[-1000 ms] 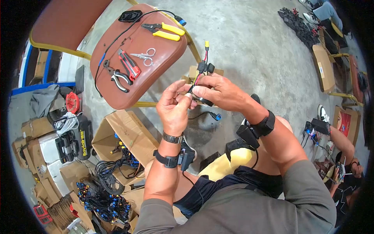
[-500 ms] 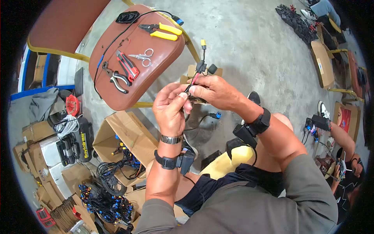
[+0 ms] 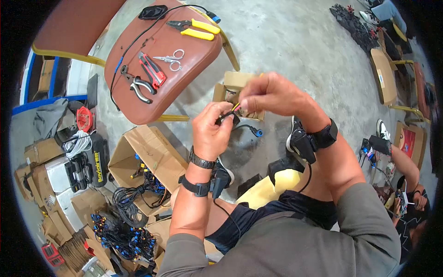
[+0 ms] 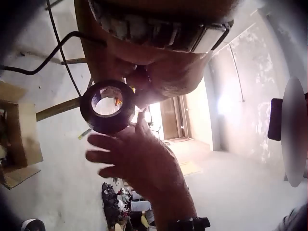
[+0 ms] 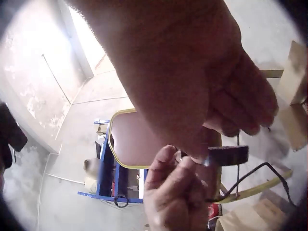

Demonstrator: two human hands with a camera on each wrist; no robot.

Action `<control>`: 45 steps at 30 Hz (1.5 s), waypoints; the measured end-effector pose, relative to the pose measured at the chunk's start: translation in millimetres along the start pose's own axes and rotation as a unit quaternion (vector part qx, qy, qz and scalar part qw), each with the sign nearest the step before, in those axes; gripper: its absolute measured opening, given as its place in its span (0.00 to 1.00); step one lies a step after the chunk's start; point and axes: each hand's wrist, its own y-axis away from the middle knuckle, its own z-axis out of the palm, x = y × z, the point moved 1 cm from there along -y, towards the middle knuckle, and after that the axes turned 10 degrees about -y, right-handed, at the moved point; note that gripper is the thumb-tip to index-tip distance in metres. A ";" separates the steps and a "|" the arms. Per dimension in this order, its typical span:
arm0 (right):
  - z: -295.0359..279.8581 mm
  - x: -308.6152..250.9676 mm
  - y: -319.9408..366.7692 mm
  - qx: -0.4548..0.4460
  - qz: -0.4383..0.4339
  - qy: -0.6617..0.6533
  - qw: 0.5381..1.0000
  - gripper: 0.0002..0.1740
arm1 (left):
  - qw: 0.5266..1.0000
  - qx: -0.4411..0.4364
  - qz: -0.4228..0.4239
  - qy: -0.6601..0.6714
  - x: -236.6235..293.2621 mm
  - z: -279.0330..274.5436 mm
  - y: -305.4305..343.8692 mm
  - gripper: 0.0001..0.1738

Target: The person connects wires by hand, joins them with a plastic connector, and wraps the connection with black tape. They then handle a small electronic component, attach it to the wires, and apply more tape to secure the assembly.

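Two hands [image 3: 212, 131] [image 3: 272, 92] pinching wire [image 3: 226, 116], tape roll [image 4: 107, 106] between them, pliers [image 3: 136, 87] on chair [image 3: 184, 51], boxes [image 3: 147, 152] around

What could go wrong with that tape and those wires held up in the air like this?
1. The tape roll seems held only lightly by the left hand while the right hand pinches the wire bundle; it might slip and drop to the concrete floor.
2. The cable end with the blue plug dangles below the hands and could snag.
3. The pliers lie near the edge of the chair seat and might get knocked off.
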 end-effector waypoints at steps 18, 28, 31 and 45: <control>3.2 18.0 -6.4 -0.011 0.077 0.173 0.982 0.17 | 0.989 -0.040 0.137 -0.050 37.3 21.2 5.2 0.13; -2.6 12.4 -1.1 0.096 0.043 0.051 0.993 0.25 | 0.997 -0.006 -0.031 0.073 21.7 23.5 13.7 0.13; -3.6 16.7 -0.6 0.099 0.019 -0.014 0.995 0.27 | 0.993 -0.015 -0.058 0.099 22.5 22.3 12.5 0.13; 10.1 -8.8 11.9 0.060 -0.072 -0.049 0.994 0.31 | 0.966 -0.001 -0.187 0.179 7.9 14.7 3.2 0.12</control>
